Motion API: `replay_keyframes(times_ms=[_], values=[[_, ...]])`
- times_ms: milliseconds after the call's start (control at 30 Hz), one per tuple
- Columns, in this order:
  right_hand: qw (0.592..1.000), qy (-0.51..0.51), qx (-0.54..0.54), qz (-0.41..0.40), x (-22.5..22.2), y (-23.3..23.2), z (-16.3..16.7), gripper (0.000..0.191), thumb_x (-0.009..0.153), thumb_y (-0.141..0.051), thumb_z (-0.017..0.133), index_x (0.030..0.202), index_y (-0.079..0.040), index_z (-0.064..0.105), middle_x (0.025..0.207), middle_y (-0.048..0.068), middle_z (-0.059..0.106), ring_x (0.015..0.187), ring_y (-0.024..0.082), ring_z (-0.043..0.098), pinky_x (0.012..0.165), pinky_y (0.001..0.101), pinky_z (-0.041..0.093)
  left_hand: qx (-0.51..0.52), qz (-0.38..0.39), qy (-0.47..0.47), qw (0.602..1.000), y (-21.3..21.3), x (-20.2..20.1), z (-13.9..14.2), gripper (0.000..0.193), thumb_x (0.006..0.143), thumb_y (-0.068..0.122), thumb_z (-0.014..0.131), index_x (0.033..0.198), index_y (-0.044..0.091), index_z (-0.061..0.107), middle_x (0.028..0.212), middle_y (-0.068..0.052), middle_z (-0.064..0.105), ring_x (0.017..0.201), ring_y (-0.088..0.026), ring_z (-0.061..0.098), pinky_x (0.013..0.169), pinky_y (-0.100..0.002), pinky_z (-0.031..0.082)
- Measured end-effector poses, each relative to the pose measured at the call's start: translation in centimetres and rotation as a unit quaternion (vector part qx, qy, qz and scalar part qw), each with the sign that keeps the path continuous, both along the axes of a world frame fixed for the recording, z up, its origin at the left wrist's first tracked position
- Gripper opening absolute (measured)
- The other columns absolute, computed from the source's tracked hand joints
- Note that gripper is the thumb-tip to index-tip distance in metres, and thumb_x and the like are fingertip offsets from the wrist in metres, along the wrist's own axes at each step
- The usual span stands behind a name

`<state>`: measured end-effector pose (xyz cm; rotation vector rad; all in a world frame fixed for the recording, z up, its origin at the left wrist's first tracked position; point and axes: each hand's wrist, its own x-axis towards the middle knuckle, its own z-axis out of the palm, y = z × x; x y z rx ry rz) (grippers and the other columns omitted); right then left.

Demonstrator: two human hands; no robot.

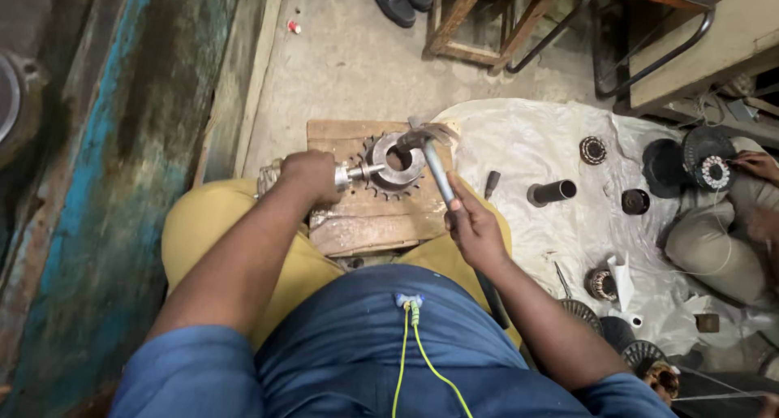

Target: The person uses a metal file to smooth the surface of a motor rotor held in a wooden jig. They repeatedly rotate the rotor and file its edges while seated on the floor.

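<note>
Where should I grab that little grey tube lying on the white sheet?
Grab the grey tube around its middle, coming down from above. It lies flat on the white sheet, so its round sides are free for fingers. Its open end points right, and nothing touches it.

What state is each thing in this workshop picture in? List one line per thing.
left hand: closed round a metal punch
right hand: gripping a hammer, head over the gear
toothed gear: lying flat on a wooden block
metal tube: lying on its side on the white sheet
</note>
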<state>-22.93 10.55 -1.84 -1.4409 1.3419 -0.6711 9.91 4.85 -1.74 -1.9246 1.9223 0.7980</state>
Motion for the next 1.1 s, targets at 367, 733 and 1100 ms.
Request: replay_keyframes(times_ms=[367,733,1100], values=[[0.999,0.028,0.005,0.027,0.7,-0.3,0.9,0.050,0.108,-0.022,0.049,0.158,-0.020,0.044,0.071,-0.002,0.053,0.059,0.007,0.048,0.055,0.0247,0.044,-0.006,0.027,-0.013,1.000,0.9,-0.8,0.6,0.046,0.079,0.032,0.079,0.116,0.007,0.070,0.112,-0.015,0.076,0.103,-0.029,0.075,0.087,-0.041,0.061],[0.993,0.035,0.113,-0.017,0.1,-1.5,0.5,0.051,0.105,-0.028,0.048,0.156,-0.021,0.046,0.067,-0.001,0.052,0.051,0.011,0.045,0.048,0.0274,0.040,-0.063,0.039,-0.008,0.997,1.4,-1.1,-1.1,0.051,0.082,0.036,0.079,0.121,0.008,0.063,0.111,-0.014,0.074,0.101,-0.030,0.074,0.085,-0.043,0.060],[0.993,0.032,0.116,-0.020,1.5,-1.4,0.9,0.053,0.104,-0.029,0.047,0.156,-0.021,0.045,0.064,-0.001,0.052,0.046,0.008,0.046,0.044,0.0256,0.042,-0.094,0.035,-0.005,0.995,1.6,-1.3,-1.9,0.048,0.080,0.029,0.080,0.119,0.006,0.062,0.109,-0.018,0.073,0.099,-0.033,0.074,0.084,-0.043,0.059]])
